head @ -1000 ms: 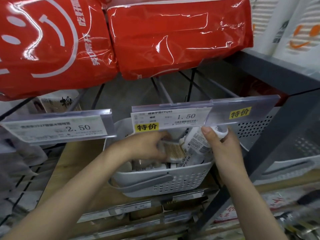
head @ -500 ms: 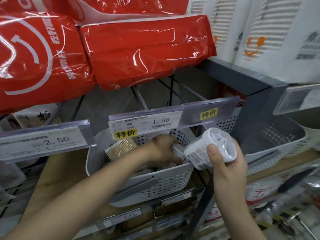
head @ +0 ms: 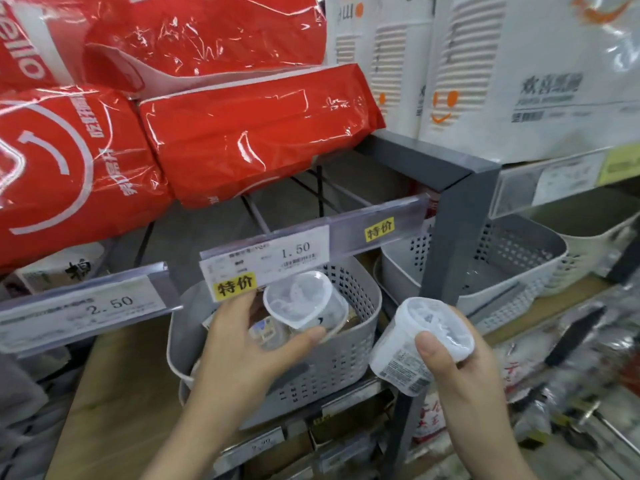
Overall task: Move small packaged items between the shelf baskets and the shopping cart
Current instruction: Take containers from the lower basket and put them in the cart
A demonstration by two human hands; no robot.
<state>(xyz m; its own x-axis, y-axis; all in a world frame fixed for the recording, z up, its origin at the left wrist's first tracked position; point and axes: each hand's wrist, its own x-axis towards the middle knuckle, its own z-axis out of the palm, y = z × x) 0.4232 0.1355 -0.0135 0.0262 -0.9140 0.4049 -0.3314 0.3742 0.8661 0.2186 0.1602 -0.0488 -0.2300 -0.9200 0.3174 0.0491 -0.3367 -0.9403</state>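
Observation:
A grey perforated basket (head: 349, 355) stands on the wooden shelf under the 1.50 price tag. My left hand (head: 242, 344) grips a clear round tub (head: 304, 303) with a white lid, lifted just above the basket's rim. My right hand (head: 460, 368) holds a second clear tub (head: 415, 344) out in front of the shelf post, to the right of the basket. More small packs lie in the basket, mostly hidden behind my left hand.
A dark grey shelf post (head: 453, 244) rises between the basket and a second grey basket (head: 519, 265). Red plastic packs (head: 249, 133) and white tissue packs (head: 502, 81) fill the shelf above. Price tag strips (head: 294, 251) overhang the baskets. Blurred goods lie at lower right.
My left hand has come up out of the basket with a tub in its grip. My right hand has drawn its tub further out and down to the right.

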